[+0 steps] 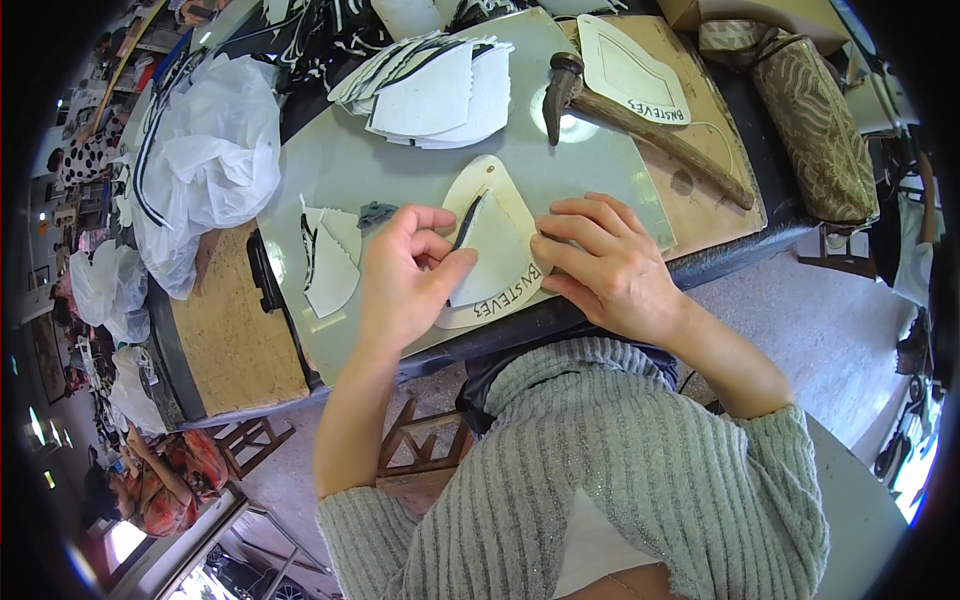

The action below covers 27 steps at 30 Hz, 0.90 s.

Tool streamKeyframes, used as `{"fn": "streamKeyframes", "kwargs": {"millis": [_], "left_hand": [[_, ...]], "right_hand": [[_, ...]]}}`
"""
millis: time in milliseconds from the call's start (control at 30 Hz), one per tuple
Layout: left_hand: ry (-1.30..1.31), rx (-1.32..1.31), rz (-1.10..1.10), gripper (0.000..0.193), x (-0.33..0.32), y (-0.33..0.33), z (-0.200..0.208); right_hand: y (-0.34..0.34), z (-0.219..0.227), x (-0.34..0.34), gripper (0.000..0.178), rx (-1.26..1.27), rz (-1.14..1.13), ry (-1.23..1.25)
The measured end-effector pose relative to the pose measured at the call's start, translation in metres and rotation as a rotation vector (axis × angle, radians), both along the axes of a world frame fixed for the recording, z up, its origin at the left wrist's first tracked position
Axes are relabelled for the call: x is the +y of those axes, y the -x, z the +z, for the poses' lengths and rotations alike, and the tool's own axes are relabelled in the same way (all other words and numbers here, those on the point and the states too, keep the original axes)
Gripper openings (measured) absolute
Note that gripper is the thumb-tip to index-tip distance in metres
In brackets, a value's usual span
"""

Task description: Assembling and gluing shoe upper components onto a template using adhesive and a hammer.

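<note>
A cream, leaf-shaped template (487,172) with marker writing near its bottom edge lies in front of me on the glossy grey board. On it sits a white cut piece (500,240) with a black strip (468,222) along its left side. My left hand (415,270) is closed with thumb and fingertips at that black-edged side, covering part of it. With curled fingers, my right hand (610,262) holds the template's right edge. Left of my left hand lie another white piece with black edging (330,270) and a small dark grey lump (376,215).
A stack of white pieces (430,95) lies at the back. A wooden-handled hammer (650,130) rests beside a second template (630,70). White plastic bags (215,150) sit at left, a patterned pouch (815,125) at right. Another person (165,490) is at lower left.
</note>
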<state>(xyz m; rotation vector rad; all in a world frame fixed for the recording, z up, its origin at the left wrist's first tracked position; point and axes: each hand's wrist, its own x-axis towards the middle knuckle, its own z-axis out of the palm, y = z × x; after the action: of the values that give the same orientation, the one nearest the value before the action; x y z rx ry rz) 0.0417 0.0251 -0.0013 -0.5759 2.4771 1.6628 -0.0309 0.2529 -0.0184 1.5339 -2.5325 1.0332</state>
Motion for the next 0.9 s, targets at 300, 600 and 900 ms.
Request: {"fn": "streamKeyframes", "kwargs": {"millis": [300, 600, 900], "left_hand": [[0.027, -0.005, 0.013, 0.033, 0.003, 0.000, 0.000], [0.113, -0.053, -0.022, 0.032, 0.005, 0.000, 0.003], [0.076, -0.045, -0.113, 0.036, -0.014, -0.004, 0.011]], "right_hand": [[0.000, 0.001, 0.000, 0.039, 0.001, -0.002, -0.005], [-0.007, 0.001, -0.007, 0.033, 0.177, 0.097, -0.074], [-0.006, 0.006, -0.011, 0.031, 0.151, 0.110, -0.103]]}}
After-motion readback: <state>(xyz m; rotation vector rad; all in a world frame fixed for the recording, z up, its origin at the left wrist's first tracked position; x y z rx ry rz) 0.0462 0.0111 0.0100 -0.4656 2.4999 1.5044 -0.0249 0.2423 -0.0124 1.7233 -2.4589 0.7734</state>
